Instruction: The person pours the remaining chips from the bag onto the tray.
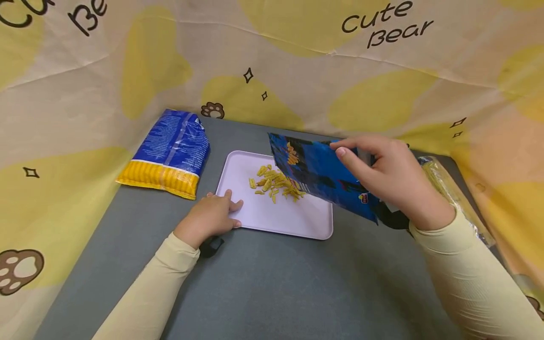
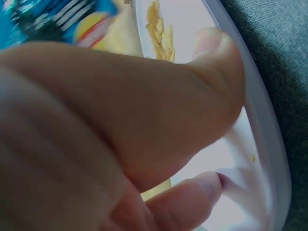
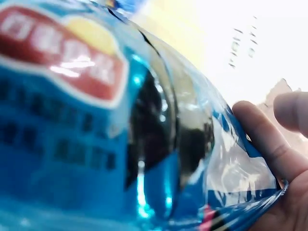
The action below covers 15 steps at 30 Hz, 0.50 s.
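Observation:
In the head view a blue snack bag (image 1: 316, 170) hangs tilted over the right part of a pale lilac tray (image 1: 272, 223). My right hand (image 1: 395, 174) grips this bag near its right end. Yellowish snack sticks (image 1: 268, 180) lie in a loose heap on the tray, partly hidden behind the bag's lower left edge. The left hand (image 1: 210, 215) rests at the tray's left front corner, fingers spread over the rim. From the left wrist, the thumb (image 2: 207, 82) reaches over the tray's inside. Bag film (image 3: 159, 120) fills most of the right wrist view.
A plump blue-and-yellow bag (image 1: 170, 151) lies on the grey table (image 1: 272, 288) left of the tray. On the right, partly behind the right arm, is a clear-wrapped yellowish packet (image 1: 452, 193). Patterned cloth (image 1: 297, 71) walls the table at the back and sides.

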Tool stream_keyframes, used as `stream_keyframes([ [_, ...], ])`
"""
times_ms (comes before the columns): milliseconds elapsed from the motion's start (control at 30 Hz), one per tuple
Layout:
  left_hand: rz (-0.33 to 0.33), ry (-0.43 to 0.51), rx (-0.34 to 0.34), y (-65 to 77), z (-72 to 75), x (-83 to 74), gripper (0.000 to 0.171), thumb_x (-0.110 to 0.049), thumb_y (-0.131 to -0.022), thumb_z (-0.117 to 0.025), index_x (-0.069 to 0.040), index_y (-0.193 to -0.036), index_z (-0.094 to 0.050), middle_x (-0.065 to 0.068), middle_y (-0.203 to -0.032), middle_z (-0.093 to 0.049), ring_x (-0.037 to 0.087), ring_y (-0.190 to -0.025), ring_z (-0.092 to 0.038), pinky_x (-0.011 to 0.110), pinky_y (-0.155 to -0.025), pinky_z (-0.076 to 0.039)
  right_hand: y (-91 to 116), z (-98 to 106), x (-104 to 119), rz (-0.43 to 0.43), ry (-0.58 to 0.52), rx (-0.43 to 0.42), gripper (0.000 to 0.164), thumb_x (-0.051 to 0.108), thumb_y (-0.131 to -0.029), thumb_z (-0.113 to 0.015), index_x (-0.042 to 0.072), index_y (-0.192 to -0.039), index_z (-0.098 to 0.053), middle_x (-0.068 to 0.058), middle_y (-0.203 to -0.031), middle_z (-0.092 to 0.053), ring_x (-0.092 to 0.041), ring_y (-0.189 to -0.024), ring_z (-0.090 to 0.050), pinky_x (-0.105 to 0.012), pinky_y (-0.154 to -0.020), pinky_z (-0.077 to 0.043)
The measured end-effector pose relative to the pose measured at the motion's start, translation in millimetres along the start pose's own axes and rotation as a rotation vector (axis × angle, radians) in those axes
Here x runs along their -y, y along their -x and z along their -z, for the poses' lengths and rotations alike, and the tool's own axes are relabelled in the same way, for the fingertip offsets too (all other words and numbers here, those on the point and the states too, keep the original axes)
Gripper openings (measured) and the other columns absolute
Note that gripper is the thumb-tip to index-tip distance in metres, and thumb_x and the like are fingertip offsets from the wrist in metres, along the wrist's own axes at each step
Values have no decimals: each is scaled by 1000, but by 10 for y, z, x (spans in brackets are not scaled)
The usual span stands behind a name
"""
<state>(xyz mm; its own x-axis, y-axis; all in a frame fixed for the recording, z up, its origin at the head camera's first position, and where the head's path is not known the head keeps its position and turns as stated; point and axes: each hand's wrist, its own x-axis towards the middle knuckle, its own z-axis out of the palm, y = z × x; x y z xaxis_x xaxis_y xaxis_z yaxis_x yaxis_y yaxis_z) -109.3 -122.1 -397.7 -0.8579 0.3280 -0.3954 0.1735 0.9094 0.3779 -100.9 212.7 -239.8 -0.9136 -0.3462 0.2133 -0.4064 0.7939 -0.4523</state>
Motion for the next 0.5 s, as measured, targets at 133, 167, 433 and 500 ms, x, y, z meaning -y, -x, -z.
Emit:
stream_keyframes([
  [133, 9, -4, -1, 7, 9, -8, 60, -32, -97, -77, -17, -152, -58, 28, -164, -36, 69, -143, -30, 75, -115, -27, 5, -11, 2, -16, -18, 37, 29, 42, -107, -63, 28, -128, -78, 4, -94, -73, -15, -47, -48, -34, -51, -42],
  [167, 8, -5, -1, 5, 10, -9, 60, -32, -97, -77, -17, -152, -58, 28, -164, -36, 69, -143, -30, 75, -116, -27, 5, -46, -9, -11, -11, 75, 31, 43, -107, -63, 27, -129, -77, 4, -103, -74, -14, -46, -48, -34, -52, -43],
  [433, 15, -1, 0, 3, 8, -2, 60, -32, -98, -77, -17, -153, -58, 27, -165, -35, 69, -143, -29, 75, -116, -26, 6, 81, 0, -21, -9, 18, 29, 38, -107, -66, 26, -131, -77, -1, -82, -66, -20, -43, -39, -33, -45, -37],
  [500, 18, 3, -1, 1, 6, 6, 60, -32, -98, -77, -17, -153, -58, 28, -165, -35, 69, -143, -29, 75, -116, -26, 3, 108, 10, -15, -34, -8, 27, 36, -107, -67, 26, -130, -78, 1, -88, -70, -20, -46, -41, -33, -45, -36],
])
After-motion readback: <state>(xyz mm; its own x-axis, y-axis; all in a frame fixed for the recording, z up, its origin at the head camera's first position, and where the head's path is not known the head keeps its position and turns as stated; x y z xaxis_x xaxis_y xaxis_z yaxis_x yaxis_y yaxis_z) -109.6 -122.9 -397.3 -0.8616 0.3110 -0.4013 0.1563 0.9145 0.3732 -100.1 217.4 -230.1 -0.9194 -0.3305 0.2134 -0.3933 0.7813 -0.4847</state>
